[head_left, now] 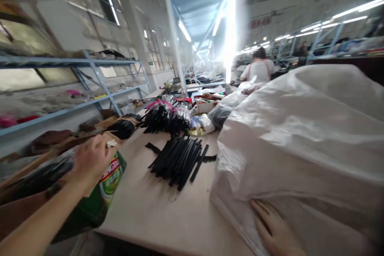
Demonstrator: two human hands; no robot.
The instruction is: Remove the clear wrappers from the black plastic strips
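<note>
My left hand (93, 158) is over the top edge of a green printed cardboard box (112, 184), its fingers curled by a small white scrap (111, 143); what they grip is too blurred to tell. At the lower right my right hand (274, 224) rests against a big white plastic sheet or bag (300, 140), fingers stretched out and slightly apart. Between the hands, a pile of black strips (177, 160) lies on the pale table (168, 216), with one dark strip crossing beneath. Behind it are bundled black strips (168, 118) with pink ties.
Blue metal shelves (114, 95) stand along the left wall, above boxes with dark material. A blue frame with a bright tube light (231, 28) rises behind the table. Beyond the plastic, a person (259, 68) is in the background.
</note>
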